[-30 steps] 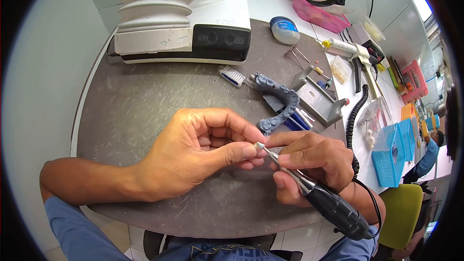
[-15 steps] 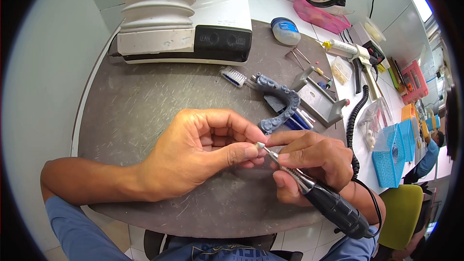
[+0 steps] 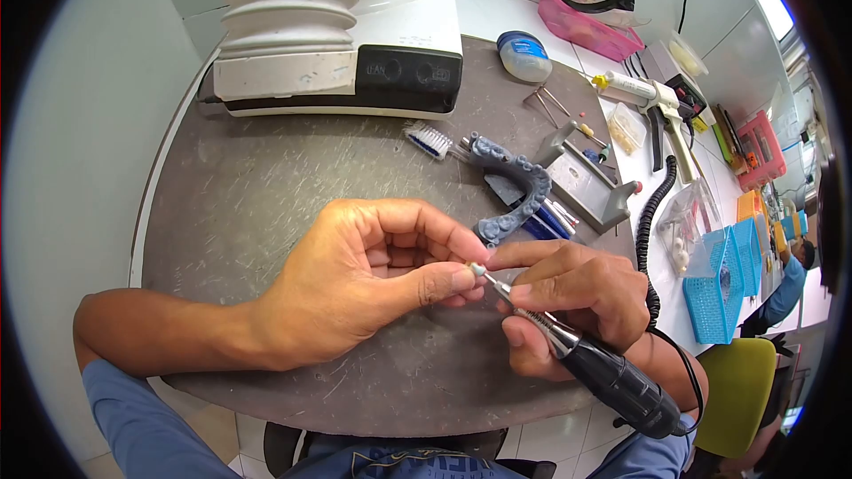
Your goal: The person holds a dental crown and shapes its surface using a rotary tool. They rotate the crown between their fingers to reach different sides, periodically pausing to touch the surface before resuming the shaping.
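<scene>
My left hand (image 3: 373, 284) pinches a small whitish dental crown (image 3: 477, 269) between thumb and fingertips, which partly hide it. My right hand (image 3: 581, 288) is wrapped round a black and silver rotary handpiece (image 3: 612, 381), its slim tip pointing up and left right at the crown. The fingertips of both hands are close together over the grey work mat (image 3: 266, 177). Just beyond them lies a grey horseshoe-shaped dental model (image 3: 524, 182), with blue pens (image 3: 552, 220) beside it.
A white brush (image 3: 429, 139) and a grey metal handpiece stand (image 3: 586, 182) lie beyond my hands. At the back is an extraction unit (image 3: 408, 27) with a ribbed hose. A coiled black cord (image 3: 654, 248) runs down the right, near blue baskets (image 3: 713, 293). Another person (image 3: 785, 293) is at far right.
The crown has turned slightly between my left fingertips, and the handpiece tip meets it at a slightly different spot. Both hands otherwise hold nearly the same place.
</scene>
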### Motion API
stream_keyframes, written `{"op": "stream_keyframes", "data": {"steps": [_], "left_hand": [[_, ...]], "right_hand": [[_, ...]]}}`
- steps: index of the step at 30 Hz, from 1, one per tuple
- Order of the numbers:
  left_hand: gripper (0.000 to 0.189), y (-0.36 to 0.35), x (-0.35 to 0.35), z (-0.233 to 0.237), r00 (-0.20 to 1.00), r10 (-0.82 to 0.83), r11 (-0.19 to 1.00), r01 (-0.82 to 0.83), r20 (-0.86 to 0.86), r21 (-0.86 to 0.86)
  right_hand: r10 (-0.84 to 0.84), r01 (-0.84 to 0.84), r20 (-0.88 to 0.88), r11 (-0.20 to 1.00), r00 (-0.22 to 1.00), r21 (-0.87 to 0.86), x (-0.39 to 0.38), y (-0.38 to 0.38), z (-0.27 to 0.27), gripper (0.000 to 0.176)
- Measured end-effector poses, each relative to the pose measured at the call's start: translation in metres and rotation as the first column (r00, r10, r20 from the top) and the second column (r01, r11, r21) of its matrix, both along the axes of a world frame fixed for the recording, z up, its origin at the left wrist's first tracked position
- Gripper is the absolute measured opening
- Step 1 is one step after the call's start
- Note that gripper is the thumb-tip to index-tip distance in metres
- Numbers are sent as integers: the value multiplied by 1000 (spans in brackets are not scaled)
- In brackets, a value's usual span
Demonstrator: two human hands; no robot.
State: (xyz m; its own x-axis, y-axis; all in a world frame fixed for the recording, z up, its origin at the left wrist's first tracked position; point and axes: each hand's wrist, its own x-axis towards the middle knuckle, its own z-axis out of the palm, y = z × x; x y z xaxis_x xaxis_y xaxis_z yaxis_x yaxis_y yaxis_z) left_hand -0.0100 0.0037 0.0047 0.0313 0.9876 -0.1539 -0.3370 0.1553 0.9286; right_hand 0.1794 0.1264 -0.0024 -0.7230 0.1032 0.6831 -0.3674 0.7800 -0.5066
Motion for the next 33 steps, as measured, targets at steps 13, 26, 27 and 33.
{"op": "stream_keyframes", "data": {"steps": [13, 26, 27, 33], "left_hand": [[17, 1, 0, 3, 999, -2, 1000, 3, 36, -30], [16, 1, -1, 2, 998, -7, 1000, 8, 62, -21], [16, 1, -1, 2, 998, -8, 1000, 9, 60, -28], [17, 1, 0, 3, 998, -3, 999, 5, 56, -40]], "right_hand": [[1, -1, -20, 1000, 1000, 7, -1, 1, 0, 21], [-34, 34, -19, 999, 999, -12, -1, -3, 3, 22], [-72, 72, 6, 997, 997, -33, 0, -5, 4, 26], [-66, 65, -9, 995, 998, -73, -1, -6, 4, 24]]}}
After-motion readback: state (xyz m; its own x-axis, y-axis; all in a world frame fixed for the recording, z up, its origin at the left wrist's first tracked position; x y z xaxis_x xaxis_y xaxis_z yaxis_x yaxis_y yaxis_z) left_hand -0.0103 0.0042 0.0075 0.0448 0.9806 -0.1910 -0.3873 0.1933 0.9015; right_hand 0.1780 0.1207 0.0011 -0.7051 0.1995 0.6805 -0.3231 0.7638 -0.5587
